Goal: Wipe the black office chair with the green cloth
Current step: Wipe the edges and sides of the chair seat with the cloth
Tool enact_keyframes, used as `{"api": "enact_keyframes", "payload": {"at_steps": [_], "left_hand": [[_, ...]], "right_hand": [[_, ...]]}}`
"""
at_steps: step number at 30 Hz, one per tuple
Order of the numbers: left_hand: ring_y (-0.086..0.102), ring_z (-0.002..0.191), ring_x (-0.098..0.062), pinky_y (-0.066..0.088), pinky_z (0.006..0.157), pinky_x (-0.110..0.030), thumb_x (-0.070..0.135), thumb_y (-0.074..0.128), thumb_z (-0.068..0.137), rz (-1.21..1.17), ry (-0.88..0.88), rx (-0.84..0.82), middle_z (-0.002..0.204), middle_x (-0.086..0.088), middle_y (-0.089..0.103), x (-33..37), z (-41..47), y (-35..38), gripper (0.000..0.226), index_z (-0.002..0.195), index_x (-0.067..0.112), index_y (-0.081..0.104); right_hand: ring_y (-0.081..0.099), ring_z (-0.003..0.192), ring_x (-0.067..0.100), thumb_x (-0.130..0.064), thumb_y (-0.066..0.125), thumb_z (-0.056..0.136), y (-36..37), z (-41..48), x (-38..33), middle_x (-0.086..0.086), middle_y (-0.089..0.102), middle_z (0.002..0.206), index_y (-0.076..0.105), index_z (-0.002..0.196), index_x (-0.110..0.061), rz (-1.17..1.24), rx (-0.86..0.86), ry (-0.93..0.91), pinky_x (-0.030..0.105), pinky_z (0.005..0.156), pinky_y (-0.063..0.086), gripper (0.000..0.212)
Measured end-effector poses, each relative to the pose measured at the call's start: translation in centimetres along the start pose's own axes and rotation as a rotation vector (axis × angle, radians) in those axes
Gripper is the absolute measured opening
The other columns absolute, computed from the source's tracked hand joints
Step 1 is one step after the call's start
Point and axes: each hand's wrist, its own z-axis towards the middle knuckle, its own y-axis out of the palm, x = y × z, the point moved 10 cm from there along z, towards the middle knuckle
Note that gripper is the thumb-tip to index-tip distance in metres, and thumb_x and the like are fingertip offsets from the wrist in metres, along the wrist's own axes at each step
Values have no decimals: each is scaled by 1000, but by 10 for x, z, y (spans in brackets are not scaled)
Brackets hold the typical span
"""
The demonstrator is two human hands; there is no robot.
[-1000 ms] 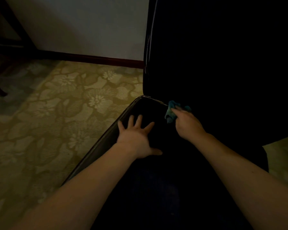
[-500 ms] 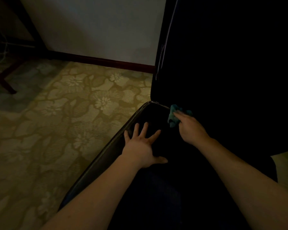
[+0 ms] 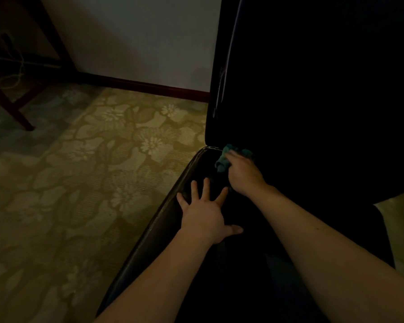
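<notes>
From the head camera, the left hand [image 3: 204,217] lay flat on the seat of the glossy, padded black office chair [image 3: 313,101], near the seat's left edge, its fingers straight and spread wide apart. The right hand [image 3: 243,176] was just beyond it, fingers curled down and clamped on the crumpled green cloth [image 3: 223,159], which was pressed into the back left corner where seat met backrest. To the left lay a yellow floral carpet [image 3: 79,171], with a dark red baseboard [image 3: 149,87] under a pale wall [image 3: 138,38].
</notes>
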Motion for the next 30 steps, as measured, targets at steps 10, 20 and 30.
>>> {"api": "enact_keyframes", "payload": {"at_steps": [10, 20, 30], "left_hand": [[-23, 147, -41, -8, 111, -72, 80, 51, 79, -25, -71, 59, 163, -10, -24, -3, -13, 8, 104, 156, 41, -8], [-25, 146, -44, -7, 110, -74, 81, 44, 82, -24, -96, 92, 162, -14, -25, -3, -20, 11, 103, 156, 36, -10], [-25, 145, -46, -7, 109, -74, 82, 42, 83, -41, -118, 119, 161, -16, -25, -4, -28, 15, 102, 156, 34, -11]], "right_hand": [[20, 146, 20, -4, 34, 98, 6, -5, 10, -1, 25, 159, 34, 150, -19, 76, -24, -17, 31, 120, 16, 54], [15, 148, 14, -2, 33, 98, 20, 8, -46, -3, 21, 160, 33, 150, -18, 89, -79, -142, 25, 119, 8, 55], [18, 147, 16, -6, 31, 99, 21, 0, -29, -7, 25, 159, 37, 149, -23, 93, -61, -49, 31, 121, 14, 53]]}}
